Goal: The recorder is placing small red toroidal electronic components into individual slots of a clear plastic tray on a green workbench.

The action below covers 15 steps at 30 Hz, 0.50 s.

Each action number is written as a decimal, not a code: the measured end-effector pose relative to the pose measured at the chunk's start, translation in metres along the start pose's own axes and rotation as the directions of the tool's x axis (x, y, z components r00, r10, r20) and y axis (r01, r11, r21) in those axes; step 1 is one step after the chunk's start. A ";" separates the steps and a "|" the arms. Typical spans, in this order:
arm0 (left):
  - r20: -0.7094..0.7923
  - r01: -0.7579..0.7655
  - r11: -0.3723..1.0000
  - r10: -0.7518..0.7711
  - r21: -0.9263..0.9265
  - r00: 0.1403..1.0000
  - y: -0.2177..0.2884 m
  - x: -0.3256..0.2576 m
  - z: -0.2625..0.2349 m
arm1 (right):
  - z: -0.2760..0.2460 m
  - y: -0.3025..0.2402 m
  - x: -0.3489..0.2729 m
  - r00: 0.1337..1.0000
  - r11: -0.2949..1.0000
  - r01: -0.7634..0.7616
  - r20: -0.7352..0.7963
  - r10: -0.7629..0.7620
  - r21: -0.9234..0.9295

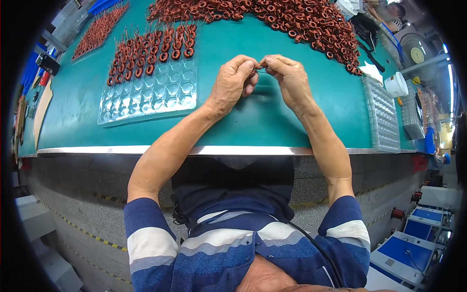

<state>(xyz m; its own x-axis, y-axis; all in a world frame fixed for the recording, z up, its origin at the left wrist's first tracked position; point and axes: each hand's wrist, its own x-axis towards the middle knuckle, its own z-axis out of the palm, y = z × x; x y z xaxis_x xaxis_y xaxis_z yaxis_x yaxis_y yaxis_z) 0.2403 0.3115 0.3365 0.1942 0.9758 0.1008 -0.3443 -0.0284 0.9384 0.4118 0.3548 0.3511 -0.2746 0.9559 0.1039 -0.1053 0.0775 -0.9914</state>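
Note:
My left hand (233,80) and my right hand (289,78) meet above the green table, thumbs and fingers pinched close together. Between them is a small copper-wound ring coil (255,71), mostly hidden by the left fingers. The right thumb and forefinger close on its thin wire end. To the left of my hands lies a clear plastic tray (146,100) with round pockets. Its far rows hold several red-brown ring coils (163,56) with their wire leads pointing up and away; the near pockets hold none.
A large heap of loose ring coils (311,22) spreads over the far side of the table (233,126). Another filled tray (99,31) stands far left. At the right are stacked empty trays (384,117), a white cup (396,84) and white tissue (372,72).

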 end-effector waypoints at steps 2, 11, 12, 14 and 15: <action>0.011 0.014 1.000 -0.014 0.018 1.000 -0.001 -0.001 -0.004 | 0.002 0.000 0.002 0.978 0.970 -0.204 0.059 0.198 0.129; 0.013 -0.049 0.994 0.048 0.103 0.999 0.004 -0.004 -0.013 | -0.007 -0.004 0.001 0.989 0.948 0.005 0.143 0.043 -0.319; 0.000 -0.059 0.993 0.059 0.098 0.998 0.005 -0.004 -0.013 | -0.006 0.000 0.000 0.989 0.943 0.007 0.142 0.042 -0.331; 0.010 -0.073 0.989 0.073 0.131 0.997 0.005 -0.004 -0.011 | 0.001 0.009 0.000 0.995 0.949 0.005 0.095 0.026 -0.315; 0.014 -0.083 0.983 0.082 0.164 0.997 0.005 -0.005 -0.011 | 0.006 0.007 -0.002 0.995 0.949 0.003 0.097 0.029 -0.314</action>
<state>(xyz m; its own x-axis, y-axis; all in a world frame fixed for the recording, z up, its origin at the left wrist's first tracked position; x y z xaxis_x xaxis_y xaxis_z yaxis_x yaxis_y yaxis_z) 0.2275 0.3084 0.3373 0.1780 0.9671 0.1819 -0.2042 -0.1445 0.9682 0.4058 0.3516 0.3442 -0.3694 0.9256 0.0823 0.1996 0.1655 -0.9658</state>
